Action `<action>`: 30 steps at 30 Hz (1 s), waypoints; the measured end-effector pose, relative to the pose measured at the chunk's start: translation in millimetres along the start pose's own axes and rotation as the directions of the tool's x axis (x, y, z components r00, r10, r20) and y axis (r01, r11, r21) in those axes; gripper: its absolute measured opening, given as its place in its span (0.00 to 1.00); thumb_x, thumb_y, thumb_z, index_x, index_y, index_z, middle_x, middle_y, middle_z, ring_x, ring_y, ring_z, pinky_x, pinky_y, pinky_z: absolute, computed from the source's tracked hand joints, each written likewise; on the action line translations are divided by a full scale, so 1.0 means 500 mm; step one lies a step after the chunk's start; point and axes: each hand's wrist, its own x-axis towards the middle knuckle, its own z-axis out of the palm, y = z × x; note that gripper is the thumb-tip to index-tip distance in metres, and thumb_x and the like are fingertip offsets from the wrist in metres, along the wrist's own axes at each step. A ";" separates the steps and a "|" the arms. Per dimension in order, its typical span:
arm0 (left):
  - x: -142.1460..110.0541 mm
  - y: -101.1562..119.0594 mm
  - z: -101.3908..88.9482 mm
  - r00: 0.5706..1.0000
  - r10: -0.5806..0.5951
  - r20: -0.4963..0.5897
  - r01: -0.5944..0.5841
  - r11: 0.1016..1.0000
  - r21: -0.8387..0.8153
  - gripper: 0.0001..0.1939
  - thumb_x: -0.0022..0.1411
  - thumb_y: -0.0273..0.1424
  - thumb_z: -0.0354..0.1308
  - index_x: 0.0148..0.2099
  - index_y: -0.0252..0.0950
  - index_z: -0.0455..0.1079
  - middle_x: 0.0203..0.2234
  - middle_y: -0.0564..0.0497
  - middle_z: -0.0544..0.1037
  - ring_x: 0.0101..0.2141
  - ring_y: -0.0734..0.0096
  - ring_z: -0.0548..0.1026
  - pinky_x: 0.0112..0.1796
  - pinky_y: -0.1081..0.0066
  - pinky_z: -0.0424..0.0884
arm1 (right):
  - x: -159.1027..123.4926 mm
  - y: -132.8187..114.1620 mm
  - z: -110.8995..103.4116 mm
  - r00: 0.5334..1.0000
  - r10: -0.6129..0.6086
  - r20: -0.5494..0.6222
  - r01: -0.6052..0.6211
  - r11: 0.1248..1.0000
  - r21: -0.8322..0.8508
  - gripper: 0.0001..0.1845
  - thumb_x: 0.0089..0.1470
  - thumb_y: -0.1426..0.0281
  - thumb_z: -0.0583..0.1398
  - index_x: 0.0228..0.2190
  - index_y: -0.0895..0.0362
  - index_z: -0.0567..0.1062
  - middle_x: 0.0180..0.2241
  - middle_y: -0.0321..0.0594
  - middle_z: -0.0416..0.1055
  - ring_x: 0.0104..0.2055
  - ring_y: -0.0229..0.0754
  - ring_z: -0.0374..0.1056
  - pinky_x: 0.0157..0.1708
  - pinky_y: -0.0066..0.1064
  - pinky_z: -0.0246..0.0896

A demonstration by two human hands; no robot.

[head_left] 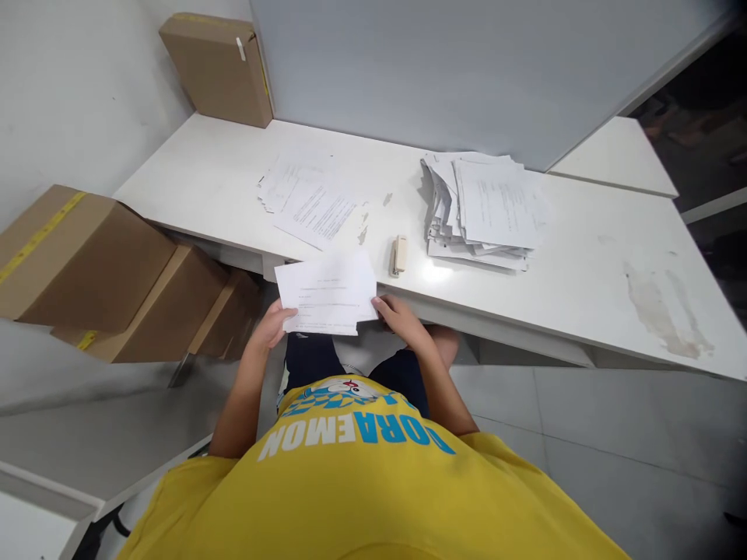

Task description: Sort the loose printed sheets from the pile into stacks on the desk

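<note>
Printed paper sheets (327, 289) are held up at the desk's front edge, just above my lap. My left hand (271, 324) grips their left side, thumb on top. At the right side, my right hand (398, 315) pinches them between thumb and fingers. The sheets overlap slightly out of line; how many there are I cannot tell. A small cream stapler (399, 255) lies on the desk a little beyond my right hand. Past the held sheets, a thin spread of printed papers (318, 210) lies on the desk.
A tall, uneven stack of papers (496, 204) sits right of the stapler on the white desk (583, 264). One cardboard box (219, 74) stands at the back left corner. Several more cardboard boxes (87, 264) are piled left of the desk. A grey panel (443, 70) rises behind it.
</note>
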 end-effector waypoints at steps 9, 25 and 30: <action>-0.027 -0.027 0.044 0.995 -0.096 0.015 0.094 0.989 0.116 0.24 0.39 0.35 0.71 0.41 0.32 0.77 0.33 0.45 0.83 0.35 0.53 0.81 0.33 0.65 0.74 | -0.019 0.008 -0.023 0.997 -0.028 0.077 -0.018 0.841 0.540 0.25 0.43 0.61 0.68 0.43 0.51 0.72 0.31 0.34 0.76 0.33 0.42 0.72 0.33 0.33 0.68; 0.030 -0.043 0.212 0.974 -0.046 0.221 0.030 0.997 0.076 0.31 0.45 0.31 0.65 0.54 0.36 0.71 0.48 0.45 0.79 0.53 0.46 0.74 0.49 0.56 0.72 | -0.076 0.111 -0.091 0.968 0.183 -0.172 -0.044 0.799 0.600 0.23 0.41 0.55 0.67 0.39 0.53 0.75 0.38 0.38 0.78 0.40 0.46 0.73 0.39 0.37 0.69; 0.035 -0.045 0.254 0.974 0.041 0.223 -0.060 0.995 0.082 0.28 0.46 0.31 0.65 0.52 0.37 0.70 0.52 0.47 0.77 0.56 0.49 0.71 0.53 0.59 0.69 | -0.072 0.120 -0.120 0.937 0.219 -0.273 -0.011 0.799 0.601 0.22 0.41 0.58 0.66 0.39 0.54 0.75 0.37 0.38 0.78 0.41 0.45 0.72 0.38 0.33 0.67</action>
